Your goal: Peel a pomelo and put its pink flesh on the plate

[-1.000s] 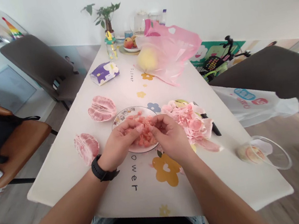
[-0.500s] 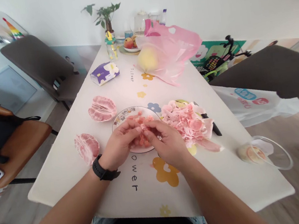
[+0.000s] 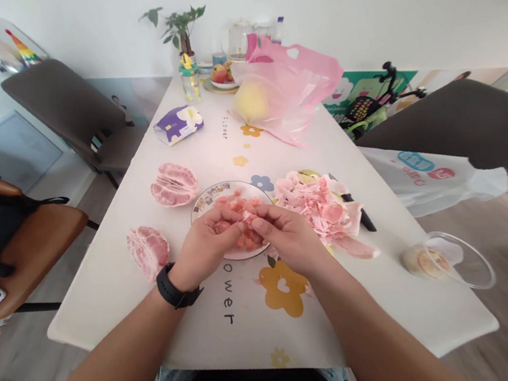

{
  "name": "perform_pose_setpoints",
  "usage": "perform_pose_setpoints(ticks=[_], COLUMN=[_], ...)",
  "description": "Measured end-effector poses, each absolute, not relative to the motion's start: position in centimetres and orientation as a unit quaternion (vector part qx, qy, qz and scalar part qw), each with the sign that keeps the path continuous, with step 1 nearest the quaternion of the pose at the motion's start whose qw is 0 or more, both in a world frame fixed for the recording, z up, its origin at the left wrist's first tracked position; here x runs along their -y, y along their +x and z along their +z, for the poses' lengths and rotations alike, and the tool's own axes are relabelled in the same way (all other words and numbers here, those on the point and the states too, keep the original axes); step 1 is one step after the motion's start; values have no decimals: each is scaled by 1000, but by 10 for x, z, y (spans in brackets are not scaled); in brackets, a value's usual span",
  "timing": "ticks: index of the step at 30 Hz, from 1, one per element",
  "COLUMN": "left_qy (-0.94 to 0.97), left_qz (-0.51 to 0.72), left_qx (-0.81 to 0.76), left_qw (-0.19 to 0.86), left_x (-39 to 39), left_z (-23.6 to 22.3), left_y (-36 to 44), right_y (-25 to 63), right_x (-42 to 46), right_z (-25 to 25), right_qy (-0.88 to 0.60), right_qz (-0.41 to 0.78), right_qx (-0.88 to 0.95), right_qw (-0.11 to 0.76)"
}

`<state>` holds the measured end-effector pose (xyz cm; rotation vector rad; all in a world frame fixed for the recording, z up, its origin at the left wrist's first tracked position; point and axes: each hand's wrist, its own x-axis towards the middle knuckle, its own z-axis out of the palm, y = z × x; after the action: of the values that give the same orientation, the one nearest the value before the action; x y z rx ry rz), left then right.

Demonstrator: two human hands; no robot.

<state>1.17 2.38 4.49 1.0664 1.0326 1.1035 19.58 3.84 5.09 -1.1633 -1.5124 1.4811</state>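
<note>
My left hand (image 3: 207,244) and my right hand (image 3: 286,236) meet above a white cartoon-rimmed plate (image 3: 216,191), both pinching a piece of pomelo flesh (image 3: 249,219) between their fingertips. Shredded pink pulp (image 3: 241,203) lies on the plate, partly hidden by my hands. To the left rest two peeled pomelo halves, one farther (image 3: 174,184) and one nearer (image 3: 148,252). A heap of pink pomelo membrane (image 3: 318,210) sits close to my right hand. A black-handled knife (image 3: 366,220) pokes out from under the heap.
A pink plastic bag (image 3: 288,78) holds a yellow pomelo (image 3: 251,104) at the table's far end, near a fruit plate (image 3: 218,82) and a bottle (image 3: 190,83). A tissue pack (image 3: 177,125) lies left. A clear plastic container (image 3: 448,264) sits on the right edge. Chairs flank the table.
My hands have drawn slightly closer together over the plate, and their fingertips now meet on the piece of pomelo flesh.
</note>
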Motion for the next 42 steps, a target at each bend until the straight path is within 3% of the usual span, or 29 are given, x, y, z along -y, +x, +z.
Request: perform_pose_setpoints(ticks=[3,5,9,14,22,27,34,42], left_qy=[495,550,657,648,685,559,406,356], left_qz=[453,434,403,358,403,462,537,549], left_qx=[-481,-528,-570,-588,-561,-585,-455,-430], left_qw=[564,479,286,326,232,363,583,622], left_x=[-23,-22,-21,-23,-25,-27,-33,-35], left_z=[44,44,45,45,43,46,46,52], left_y=[10,9,9,7,3,-4,-9,-9], right_y=[199,201,201,199,210,210,204,200], right_x=[-39,-39,-38,-37,-39,-38,-37,-32], right_z=[54,54,49,37,32,40,36,40], right_qy=[-434,-457,-497,-470,-420,-446,-451,-457], right_qz=[636,621,414,203,139,171,216,288], right_qx=[550,564,710,820,876,858,818,776], right_qw=[323,297,276,255,194,190,283,326])
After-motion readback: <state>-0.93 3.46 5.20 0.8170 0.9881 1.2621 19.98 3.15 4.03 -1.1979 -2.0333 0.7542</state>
